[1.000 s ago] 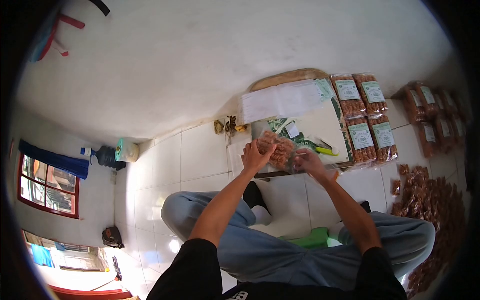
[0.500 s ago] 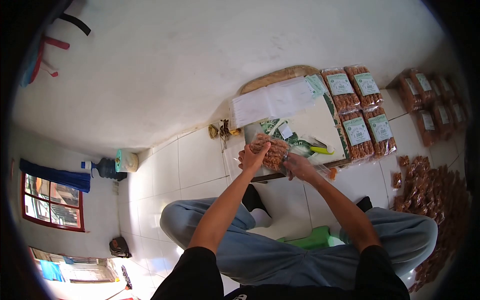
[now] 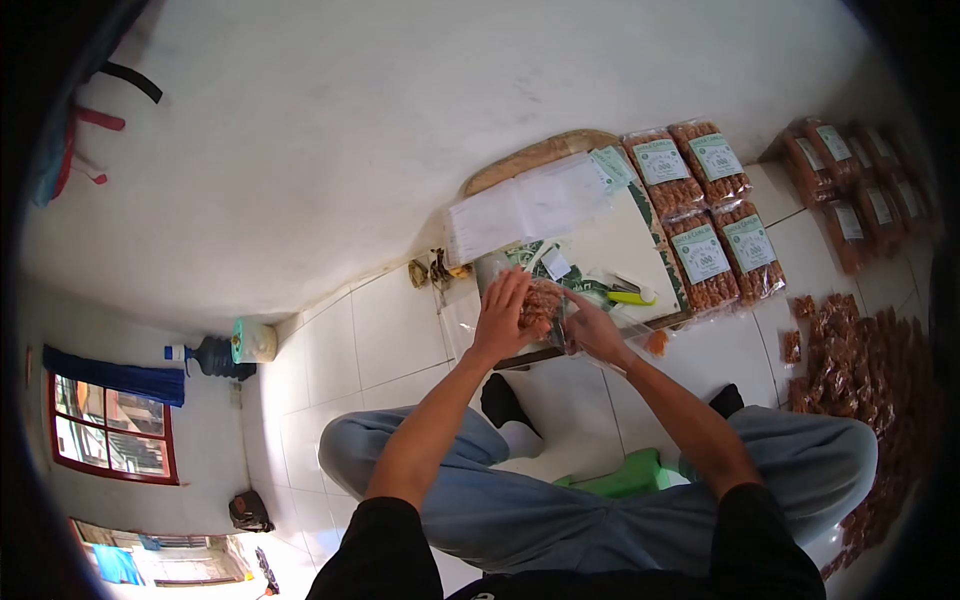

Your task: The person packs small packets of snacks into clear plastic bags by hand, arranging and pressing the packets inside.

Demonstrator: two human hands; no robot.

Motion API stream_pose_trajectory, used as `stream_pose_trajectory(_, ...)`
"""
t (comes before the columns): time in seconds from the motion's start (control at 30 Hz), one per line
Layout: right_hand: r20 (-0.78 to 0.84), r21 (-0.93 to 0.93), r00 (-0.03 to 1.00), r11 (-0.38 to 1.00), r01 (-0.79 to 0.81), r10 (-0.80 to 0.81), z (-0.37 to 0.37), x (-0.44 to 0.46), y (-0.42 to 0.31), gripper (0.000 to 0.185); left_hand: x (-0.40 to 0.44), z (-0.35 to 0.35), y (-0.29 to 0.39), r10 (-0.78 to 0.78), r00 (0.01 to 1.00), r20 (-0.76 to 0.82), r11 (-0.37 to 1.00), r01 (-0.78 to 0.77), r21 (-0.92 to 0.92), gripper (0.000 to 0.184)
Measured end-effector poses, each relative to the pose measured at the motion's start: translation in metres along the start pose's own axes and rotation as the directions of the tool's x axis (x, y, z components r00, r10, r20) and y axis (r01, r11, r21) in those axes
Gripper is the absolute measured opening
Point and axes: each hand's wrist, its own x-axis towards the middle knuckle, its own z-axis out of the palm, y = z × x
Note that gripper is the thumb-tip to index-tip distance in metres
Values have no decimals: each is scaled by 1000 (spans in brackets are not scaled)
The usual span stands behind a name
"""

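A clear plastic bag of brown snack pieces [image 3: 541, 302] is between my hands, above the near edge of a low board. My left hand [image 3: 503, 318] lies along the bag's left side, its fingers stretched out and touching the snacks. At the bag's right side, the fingers of my right hand [image 3: 594, 332] are closed on its clear plastic. Just beyond, a yellow-green handled cutter [image 3: 632, 297] and a small white card [image 3: 555, 264] rest on the board [image 3: 625, 245]. The fingertips of my right hand are partly hidden.
Stacked clear plastic sleeves [image 3: 520, 212] cover the board's far side, with green labels [image 3: 612, 168] on top. Labelled snack packs [image 3: 700, 255] stand to the right, and more packs [image 3: 850, 235] lie farther off. Many small packets [image 3: 850, 370] are heaped on the floor. A green stool [image 3: 625, 475] is between my legs.
My left hand has gone from gripping the bag to lying with fingers extended along it. The bag has turned and shifted slightly. My right hand stays at its right side.
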Motion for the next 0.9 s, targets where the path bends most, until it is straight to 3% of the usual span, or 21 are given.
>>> stream_pose_trajectory(0.1,42,-2,997,998,-64,64,3,4,-1,65,4,3,3,115,989,97,980,-129,154,101)
stream_pose_trajectory(0.2,110,-64,993,997,-31,38,0,1,-5,69,6,8,7,101,989,106,969,-122,216,107)
stream_pose_trajectory(0.33,108,-94,994,996,-2,13,-5,-1,-5,71,7,5,8,101,987,122,969,-125,212,114)
stream_pose_trajectory(0.43,155,-140,986,989,-43,65,-28,-7,-4,66,8,6,4,165,982,95,957,-182,227,107)
stream_pose_trajectory(0.5,353,-23,931,996,-85,87,-55,-16,11,64,9,9,0,192,979,70,945,-204,256,106)
stream_pose_trajectory(0.53,351,82,923,977,-197,157,-70,-35,1,63,10,6,4,212,976,46,947,-216,238,103)
stream_pose_trajectory(0.67,312,-118,859,914,-389,406,-145,-81,-19,49,19,-3,8,206,976,69,955,-216,204,106)
stream_pose_trajectory(0.73,227,-179,790,821,-542,570,-194,-110,-20,40,21,-6,5,152,980,125,966,-174,191,116)
stream_pose_trajectory(0.8,3,-292,745,713,-638,667,-242,-142,-9,38,26,-14,6,217,965,147,956,-241,170,120)
stream_pose_trajectory(0.83,-161,-384,679,588,-712,717,-263,-153,-4,37,29,-17,6,264,948,175,942,-293,163,125)
stream_pose_trajectory(0.9,-460,-535,625,364,-762,631,-312,-182,34,35,34,-18,9,288,933,214,930,-326,170,128)
